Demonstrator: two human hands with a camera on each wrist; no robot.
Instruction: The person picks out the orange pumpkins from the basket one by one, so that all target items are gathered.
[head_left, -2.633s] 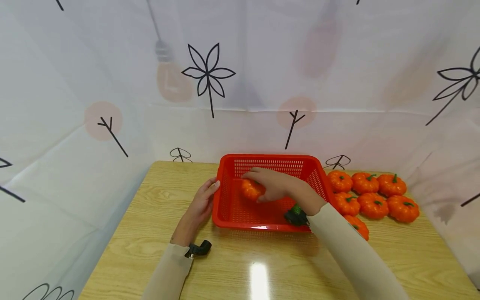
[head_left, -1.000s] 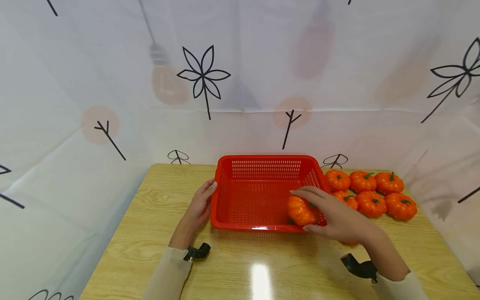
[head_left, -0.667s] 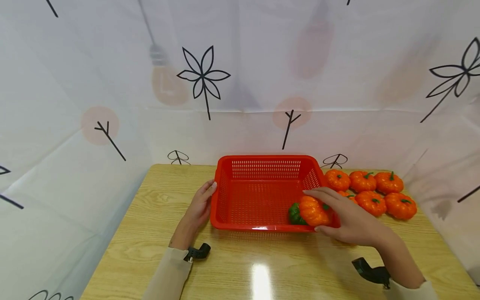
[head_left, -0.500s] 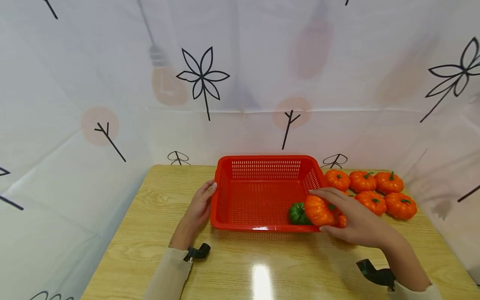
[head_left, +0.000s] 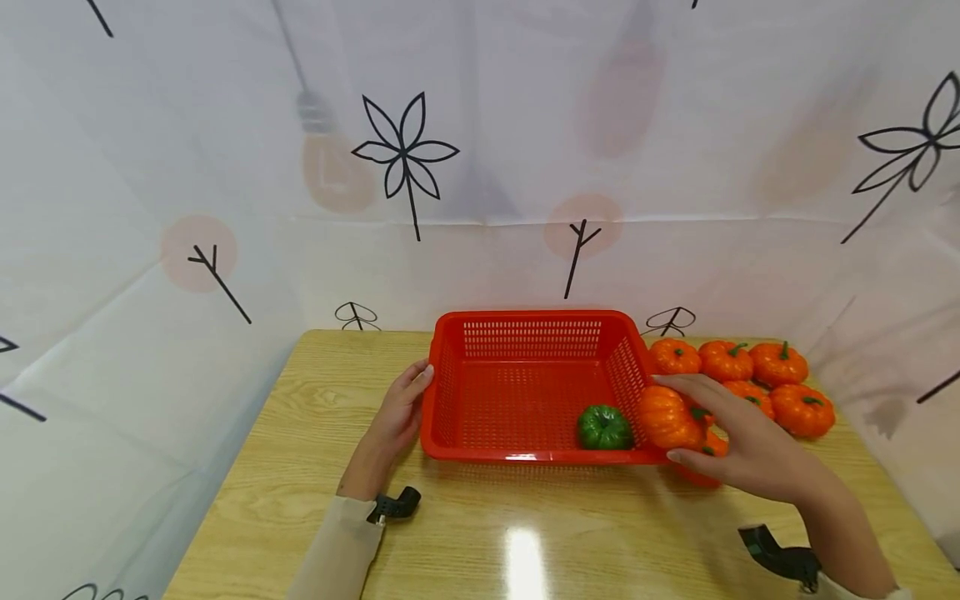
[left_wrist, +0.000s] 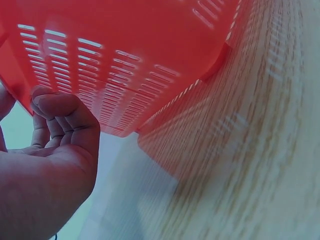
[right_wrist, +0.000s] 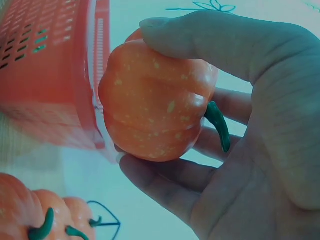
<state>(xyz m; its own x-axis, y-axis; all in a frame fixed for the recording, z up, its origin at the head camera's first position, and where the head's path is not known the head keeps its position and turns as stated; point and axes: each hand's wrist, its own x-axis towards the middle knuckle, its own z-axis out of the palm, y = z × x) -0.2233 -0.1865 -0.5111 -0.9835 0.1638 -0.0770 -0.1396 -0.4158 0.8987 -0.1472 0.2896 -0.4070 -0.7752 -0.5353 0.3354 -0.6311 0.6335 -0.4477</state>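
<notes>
My right hand (head_left: pixel 750 446) grips a small orange pumpkin (head_left: pixel 667 417) just over the right rim of the red plastic basket (head_left: pixel 517 456). In the right wrist view the thumb and fingers wrap the pumpkin (right_wrist: pixel 155 100), its green stem turned toward the palm. A green pumpkin-shaped or pepper-shaped vegetable (head_left: pixel 604 427) lies in the basket's near right corner. At the basket's left side, my left hand (head_left: pixel 393 412) holds the rim; the left wrist view shows this hand (left_wrist: pixel 60 145) with fingers curled at the edge of the slotted wall (left_wrist: pixel 115 75).
More orange pumpkins (head_left: pixel 725 361) stand in rows on the wooden table (head_left: pixel 315 433) right of the basket, some partly hidden by my right hand. A patterned white cloth (head_left: pixel 510 267) hangs behind the table.
My right hand has carried the orange pumpkin from inside the basket rightward to its right rim, uncovering the green vegetable. My left hand stays at the basket's left side.
</notes>
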